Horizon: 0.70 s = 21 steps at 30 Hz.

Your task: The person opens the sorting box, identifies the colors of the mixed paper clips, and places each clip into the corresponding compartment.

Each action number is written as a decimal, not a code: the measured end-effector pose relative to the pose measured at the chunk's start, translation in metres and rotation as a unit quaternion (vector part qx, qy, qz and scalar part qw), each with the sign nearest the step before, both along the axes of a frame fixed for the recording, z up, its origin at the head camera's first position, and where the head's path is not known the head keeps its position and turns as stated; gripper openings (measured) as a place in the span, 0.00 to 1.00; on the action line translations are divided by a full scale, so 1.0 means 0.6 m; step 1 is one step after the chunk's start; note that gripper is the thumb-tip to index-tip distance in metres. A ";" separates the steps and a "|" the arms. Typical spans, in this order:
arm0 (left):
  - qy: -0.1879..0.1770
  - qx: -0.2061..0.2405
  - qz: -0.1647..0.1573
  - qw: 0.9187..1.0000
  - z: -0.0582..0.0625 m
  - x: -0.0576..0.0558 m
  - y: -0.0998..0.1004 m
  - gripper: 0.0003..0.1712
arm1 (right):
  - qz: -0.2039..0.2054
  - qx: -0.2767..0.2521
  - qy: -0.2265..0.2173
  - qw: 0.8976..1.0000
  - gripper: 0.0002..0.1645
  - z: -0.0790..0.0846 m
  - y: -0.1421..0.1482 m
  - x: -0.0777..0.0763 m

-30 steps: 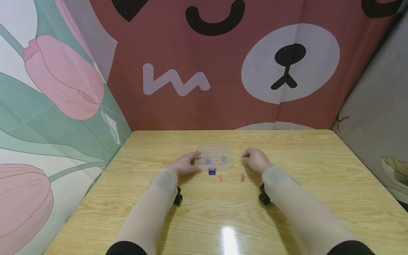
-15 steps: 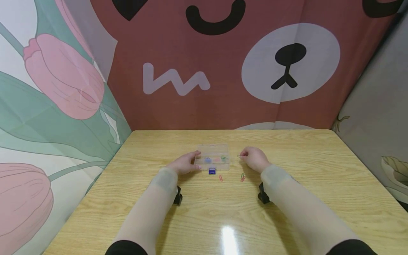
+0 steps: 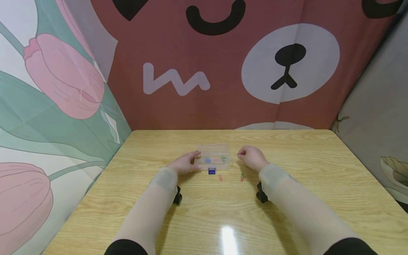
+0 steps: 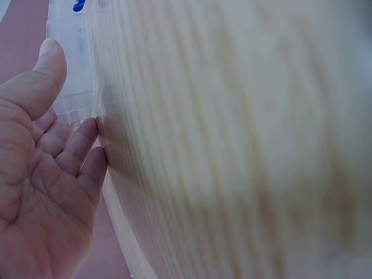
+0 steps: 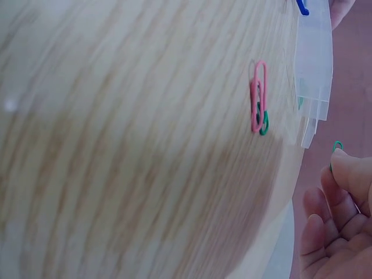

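A clear plastic box (image 3: pixel 220 165) stands on the table, with blue, pink and green contents showing in its compartments. My left hand (image 3: pixel 185 163) grips its left end, the thumb near the front corner and the fingers farther back. In the left wrist view the thumb lies against the box wall (image 4: pixel 75 64). My right hand (image 3: pixel 253 158) pinches a green paper clip (image 5: pixel 337 145) between thumb and forefinger, just right of the box. Nearer me, a pink paper clip (image 5: pixel 260 96) overlaps a green one (image 5: pixel 264 125).
Another pink paper clip (image 3: pixel 220 178) lies in front of the box. A small dark blue piece (image 3: pixel 211 171) sits at the box's front edge. The wooden table (image 3: pixel 204 212) meets a brown patterned cloth (image 3: pixel 223 109) behind.
My right hand, with the green paper clip, has moved a little left and away from me, closer to the box. The left hand and the box have stayed in place.
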<state>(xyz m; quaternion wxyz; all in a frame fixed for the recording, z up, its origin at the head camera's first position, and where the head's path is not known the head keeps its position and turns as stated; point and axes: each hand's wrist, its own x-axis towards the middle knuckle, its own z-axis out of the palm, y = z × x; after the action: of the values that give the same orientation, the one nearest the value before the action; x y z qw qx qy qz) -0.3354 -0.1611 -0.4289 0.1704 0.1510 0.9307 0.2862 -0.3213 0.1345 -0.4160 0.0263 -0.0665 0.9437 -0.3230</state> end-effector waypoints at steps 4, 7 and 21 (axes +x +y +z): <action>0.001 0.000 -0.002 1.000 0.001 0.002 -0.001 0.41 | -0.001 0.000 -0.007 1.000 0.09 0.002 -0.004 0.000; 0.000 0.001 0.000 1.000 0.001 0.003 -0.002 0.40 | 0.001 0.001 -0.008 1.000 0.09 0.004 -0.008 0.000; -0.003 0.007 0.010 1.000 0.002 0.003 0.000 0.40 | 0.011 0.007 0.004 1.000 0.09 0.008 -0.020 -0.002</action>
<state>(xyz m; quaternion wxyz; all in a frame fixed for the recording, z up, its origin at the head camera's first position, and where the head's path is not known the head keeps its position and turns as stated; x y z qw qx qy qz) -0.3336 -0.1612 -0.4279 0.1689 0.1423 0.9298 0.2945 -0.3224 0.1225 -0.4113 0.0270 -0.0779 0.9453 -0.3155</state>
